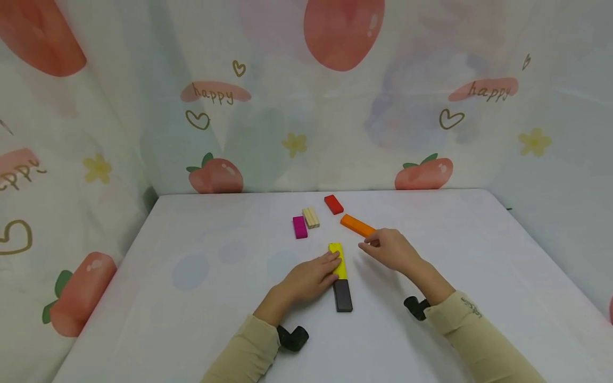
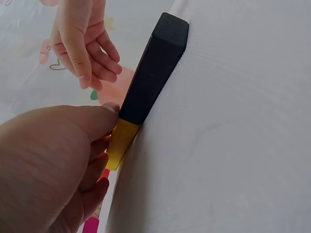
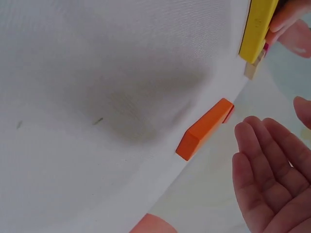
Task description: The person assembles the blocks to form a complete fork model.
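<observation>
A yellow block [image 1: 337, 263] and a black block [image 1: 342, 296] lie end to end in one line. My left hand [image 1: 310, 277] touches the yellow block's left side, thumb near the joint, as the left wrist view shows with the black block [image 2: 154, 68] beyond the hand [image 2: 53, 160]. Near the right end of an orange block [image 1: 356, 225] is my right hand [image 1: 394, 250]; in the right wrist view its relaxed fingers [image 3: 272, 170] stand apart from the orange block [image 3: 204, 128] and hold nothing.
Behind the yellow block lie a magenta block [image 1: 300, 227], several pale wooden pieces [image 1: 311, 218] side by side and a red block [image 1: 333, 204]. The white table [image 1: 191, 319] meets a printed cloth [image 1: 335, 122] at its far edge.
</observation>
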`<state>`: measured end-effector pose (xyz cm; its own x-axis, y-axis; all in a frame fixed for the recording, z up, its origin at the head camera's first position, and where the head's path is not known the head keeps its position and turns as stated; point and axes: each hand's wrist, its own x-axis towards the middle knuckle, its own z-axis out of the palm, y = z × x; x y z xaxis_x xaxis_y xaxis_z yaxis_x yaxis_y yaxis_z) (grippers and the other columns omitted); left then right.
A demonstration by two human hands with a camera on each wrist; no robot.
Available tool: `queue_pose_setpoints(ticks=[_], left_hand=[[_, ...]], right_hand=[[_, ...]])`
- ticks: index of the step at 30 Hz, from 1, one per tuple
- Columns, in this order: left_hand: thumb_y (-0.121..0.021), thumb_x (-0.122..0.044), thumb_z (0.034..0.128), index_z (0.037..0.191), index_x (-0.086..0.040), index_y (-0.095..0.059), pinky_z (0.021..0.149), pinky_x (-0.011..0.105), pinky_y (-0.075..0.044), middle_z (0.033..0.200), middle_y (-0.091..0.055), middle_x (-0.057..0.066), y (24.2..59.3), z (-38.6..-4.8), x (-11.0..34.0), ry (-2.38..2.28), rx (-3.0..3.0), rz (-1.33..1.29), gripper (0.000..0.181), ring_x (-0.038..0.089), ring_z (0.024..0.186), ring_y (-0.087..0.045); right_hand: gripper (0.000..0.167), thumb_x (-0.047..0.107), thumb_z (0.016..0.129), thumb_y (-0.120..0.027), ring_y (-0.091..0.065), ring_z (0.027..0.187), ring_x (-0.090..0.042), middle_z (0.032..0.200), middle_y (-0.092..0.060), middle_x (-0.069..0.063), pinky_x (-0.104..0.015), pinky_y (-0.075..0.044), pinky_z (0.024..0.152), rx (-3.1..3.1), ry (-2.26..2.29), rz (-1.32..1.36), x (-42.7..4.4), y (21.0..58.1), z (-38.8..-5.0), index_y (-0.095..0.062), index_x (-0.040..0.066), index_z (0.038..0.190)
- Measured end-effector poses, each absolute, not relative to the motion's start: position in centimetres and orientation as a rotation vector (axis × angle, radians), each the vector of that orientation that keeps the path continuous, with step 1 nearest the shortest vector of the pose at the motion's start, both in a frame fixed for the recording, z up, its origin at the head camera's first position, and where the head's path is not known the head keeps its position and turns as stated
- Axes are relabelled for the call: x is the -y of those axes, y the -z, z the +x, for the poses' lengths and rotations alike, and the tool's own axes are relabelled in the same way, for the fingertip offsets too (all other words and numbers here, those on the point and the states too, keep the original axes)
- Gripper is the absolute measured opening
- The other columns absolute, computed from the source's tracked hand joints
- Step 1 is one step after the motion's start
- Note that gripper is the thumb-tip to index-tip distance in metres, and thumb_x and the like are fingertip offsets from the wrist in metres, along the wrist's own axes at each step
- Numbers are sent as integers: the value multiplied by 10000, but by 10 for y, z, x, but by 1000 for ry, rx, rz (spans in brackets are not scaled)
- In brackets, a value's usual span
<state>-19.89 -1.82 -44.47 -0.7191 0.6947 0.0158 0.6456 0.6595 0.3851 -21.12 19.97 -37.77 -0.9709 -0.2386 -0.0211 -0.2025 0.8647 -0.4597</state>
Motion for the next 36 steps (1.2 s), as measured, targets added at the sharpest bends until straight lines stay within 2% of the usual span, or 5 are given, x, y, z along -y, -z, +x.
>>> queue_pose_setpoints(ticks=[6, 15, 22, 36], left_hand=[[-440, -356, 968, 1407, -143, -389, 1048, 256, -257, 1451, -322, -49, 451, -199, 21, -646, -2746, 1118, 491, 58, 1327, -231], [-448, -365, 963, 1404, -155, -395, 1048, 247, -250, 1452, -311, -70, 460, -199, 22, -751, -2738, 1101, 491, 39, 1325, -213], [-445, -365, 965, 1394, -156, -414, 1049, 238, -243, 1448, -317, -75, 461, -199, 22, -821, -2743, 1114, 478, 33, 1322, -215], [-458, -362, 960, 1379, -153, -438, 1040, 226, -252, 1435, -340, -75, 467, -201, 23, -923, -2737, 1137, 468, 22, 1315, -223]], right_hand=[[229, 169, 849, -655, -567, 757, -210, 829, -642, -65, -372, -518, 708, -2983, 720, -418, -205, 382, -219, -685, -21, 974], [202, 95, 828, -674, -575, 868, -316, 914, -650, -136, -454, -486, 791, -3019, 663, -520, -214, 387, -232, -682, -40, 978], [234, 68, 828, -667, -568, 915, -329, 996, -634, -179, -484, -458, 858, -3002, 552, -500, -213, 387, -242, -661, -58, 1025], [234, 75, 820, -680, -552, 824, -274, 910, -629, -128, -457, -472, 844, -2987, 361, -503, -214, 394, -261, -664, -45, 1020]])
